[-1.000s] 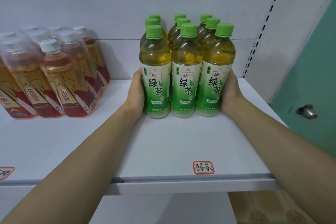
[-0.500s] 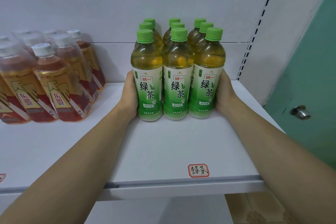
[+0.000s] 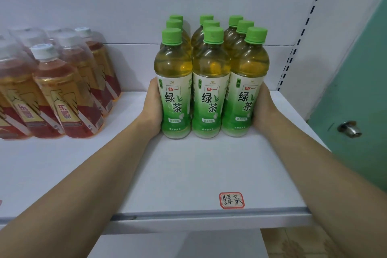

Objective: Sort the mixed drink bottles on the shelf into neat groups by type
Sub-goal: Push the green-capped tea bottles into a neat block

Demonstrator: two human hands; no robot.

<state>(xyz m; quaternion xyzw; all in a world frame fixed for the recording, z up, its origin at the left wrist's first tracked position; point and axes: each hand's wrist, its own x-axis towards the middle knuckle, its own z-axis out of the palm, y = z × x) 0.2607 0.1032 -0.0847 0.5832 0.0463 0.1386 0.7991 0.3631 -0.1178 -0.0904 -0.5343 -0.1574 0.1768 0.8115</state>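
Both hands vanish partly behind the block of green tea bottles [image 3: 211,81] at frame centre: the fingers of the left hand [image 3: 154,107] and the right hand [image 3: 262,109] are hidden by the outer bottles, so how they lie cannot be told. The rear two rows show only caps and shoulders. At the left edge the red-labelled bottles [image 3: 58,90] are cut off and their tops blur. A red sticker [image 3: 0,203] at the lower left edge is almost wholly cropped. Small print on the green labels is unreadable.
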